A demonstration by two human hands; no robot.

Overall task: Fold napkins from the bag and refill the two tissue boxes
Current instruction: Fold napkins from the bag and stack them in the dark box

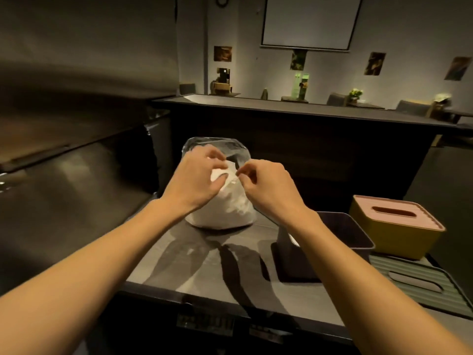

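Left hand (198, 176) and right hand (266, 187) both pinching a white napkin (231, 172) above the clear bag (222, 213) on the worktop (204, 267), beside two tissue boxes (399, 226).

A dark grey tabletop (204, 265) carries a clear plastic bag of white napkins (225, 211) near its far edge; right of it stands an open dark box (355, 231) on a dark lid (294, 275); a yellow tissue box (399, 229) sits beyond; a ribbed green lid (419, 280) lies nearest.
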